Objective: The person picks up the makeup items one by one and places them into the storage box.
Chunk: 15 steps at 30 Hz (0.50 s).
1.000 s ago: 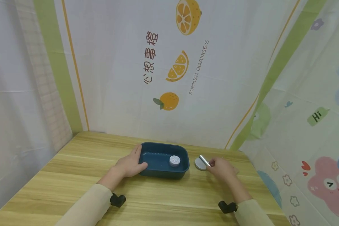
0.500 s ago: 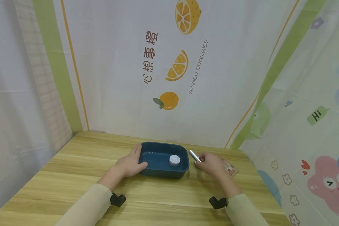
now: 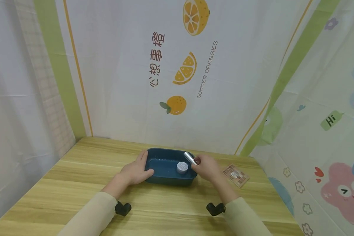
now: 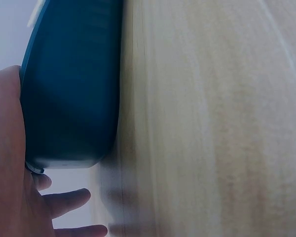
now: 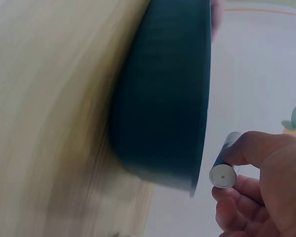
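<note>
A dark blue rectangular tray [image 3: 162,181] stands on the table, a round white patterned case [image 3: 182,167] lying inside at its right end. My left hand [image 3: 134,172] rests against the tray's left end, thumb over the rim and the other fingers extended. Over the tray's right end, my right hand [image 3: 207,167] pinches a slim silver tube [image 3: 190,158] between thumb and fingers. In the right wrist view the tube [image 5: 223,176] shows its round pale end, beside the tray's outer wall [image 5: 160,98]. The left wrist view has the tray wall [image 4: 74,89] next to my left palm.
A flat palette of brown and pink squares [image 3: 236,175] lies on the wooden table [image 3: 165,209], right of the tray. Behind the table hangs a white curtain [image 3: 121,82] with orange prints. Another printed curtain [image 3: 312,147] closes the right side.
My right hand has carried the silver tube left, from beside the tray to over its right end. The palette is uncovered; the grey disc seen earlier is out of sight. My left hand stays put.
</note>
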Motion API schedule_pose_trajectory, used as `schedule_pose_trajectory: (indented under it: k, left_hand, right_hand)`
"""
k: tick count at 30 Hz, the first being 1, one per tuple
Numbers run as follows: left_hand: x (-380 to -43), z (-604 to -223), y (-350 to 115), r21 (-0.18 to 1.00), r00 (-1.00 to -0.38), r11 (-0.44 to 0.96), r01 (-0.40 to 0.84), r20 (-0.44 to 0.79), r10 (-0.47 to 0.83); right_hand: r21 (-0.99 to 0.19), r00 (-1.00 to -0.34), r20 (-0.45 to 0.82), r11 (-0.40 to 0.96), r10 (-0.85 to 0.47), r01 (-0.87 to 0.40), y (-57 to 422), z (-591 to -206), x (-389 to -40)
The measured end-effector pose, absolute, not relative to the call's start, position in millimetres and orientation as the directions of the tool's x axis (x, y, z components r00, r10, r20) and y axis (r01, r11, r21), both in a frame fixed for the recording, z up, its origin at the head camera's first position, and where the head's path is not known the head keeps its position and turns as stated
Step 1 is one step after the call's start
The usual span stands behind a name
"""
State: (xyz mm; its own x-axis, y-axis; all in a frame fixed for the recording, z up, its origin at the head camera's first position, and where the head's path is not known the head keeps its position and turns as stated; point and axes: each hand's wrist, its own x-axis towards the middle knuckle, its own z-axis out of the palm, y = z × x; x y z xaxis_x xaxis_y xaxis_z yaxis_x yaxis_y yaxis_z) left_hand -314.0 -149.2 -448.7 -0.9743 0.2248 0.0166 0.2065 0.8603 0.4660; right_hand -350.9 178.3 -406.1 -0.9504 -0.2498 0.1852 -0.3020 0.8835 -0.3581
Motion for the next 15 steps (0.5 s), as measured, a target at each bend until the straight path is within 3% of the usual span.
schedule_pose_trajectory:
  k: [10,15]
  left_hand:
    - [-315.1,-450.8,-150.4,0.472,-0.974,0.856,0.212,0.028,0.226]
    - [-316.8,-452.8,-150.7,0.467,-0.974,0.857,0.218,0.041,0.225]
  right_hand:
    - [-0.398,-0.925,0.193,0.835,-0.328,-0.38,141.0,-413.9,-343.3]
    - [-0.343,-0.911,0.188,0.845,-0.367,-0.411,126.4,-418.2,-339.3]
